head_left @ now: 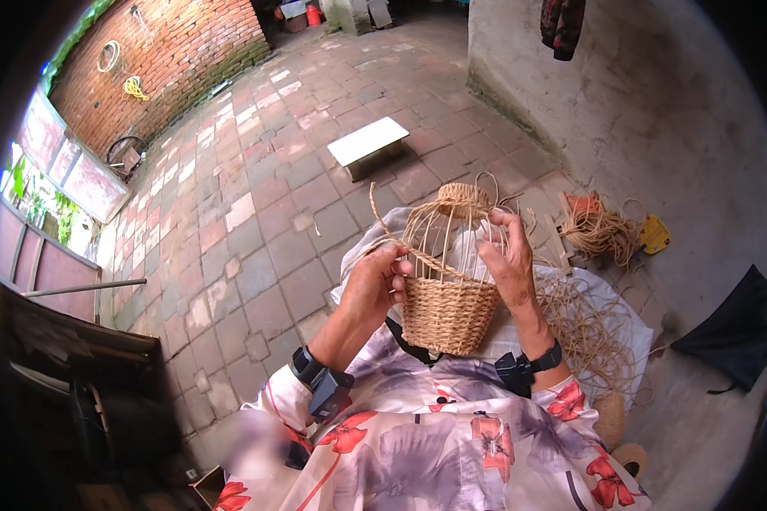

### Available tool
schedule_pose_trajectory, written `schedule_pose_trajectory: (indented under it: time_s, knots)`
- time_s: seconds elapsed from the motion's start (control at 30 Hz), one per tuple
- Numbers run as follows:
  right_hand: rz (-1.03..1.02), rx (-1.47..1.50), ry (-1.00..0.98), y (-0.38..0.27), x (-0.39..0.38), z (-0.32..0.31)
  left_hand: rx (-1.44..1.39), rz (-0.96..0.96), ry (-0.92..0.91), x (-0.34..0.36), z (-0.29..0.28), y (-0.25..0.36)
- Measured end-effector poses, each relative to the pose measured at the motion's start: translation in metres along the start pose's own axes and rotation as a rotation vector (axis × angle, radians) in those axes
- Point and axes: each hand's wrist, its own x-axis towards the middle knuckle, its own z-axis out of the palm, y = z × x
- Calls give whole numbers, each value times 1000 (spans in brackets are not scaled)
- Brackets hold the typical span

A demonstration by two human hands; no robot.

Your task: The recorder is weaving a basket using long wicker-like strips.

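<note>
A partly woven straw-coloured basket (450, 317) sits at my lap, its dense lower wall topped by bare upright ribs. The ribs run up to a small woven neck (463, 198) at the far end. My left hand (377, 285) is closed at the left side, thumb and fingers pinching a twisted cord (426, 260) where the weave ends. One loose end of cord sticks up beyond that hand. My right hand (511, 260) is curled around the ribs on the right side, its fingertips partly hidden behind them.
Loose cord strands (584, 328) lie on a white sheet (631, 319) to the right. Beyond them are a cord bundle (601, 232) and a yellow object (654, 235). A low white-topped bench (368, 140) stands ahead on the paving. A black umbrella (729, 332) leans by the right wall.
</note>
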Motion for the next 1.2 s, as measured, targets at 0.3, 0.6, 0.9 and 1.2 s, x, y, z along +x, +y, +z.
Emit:
schedule_pose_trajectory:
  time_s: [0.3, 0.6, 0.9, 1.2]
  knots:
    - [-26, 17, -2, 5, -1, -2, 419, 233, -39, 9, 18, 20]
    - [59, 133, -21, 6, 0, -5, 1254, 817, 77, 8, 49, 15]
    - [66, 136, -14, 9, 1, -6, 1035, 662, 186, -4, -6, -6]
    - [114, 234, -30, 26, 4, -10, 401, 225, 13, 10, -67, 3]
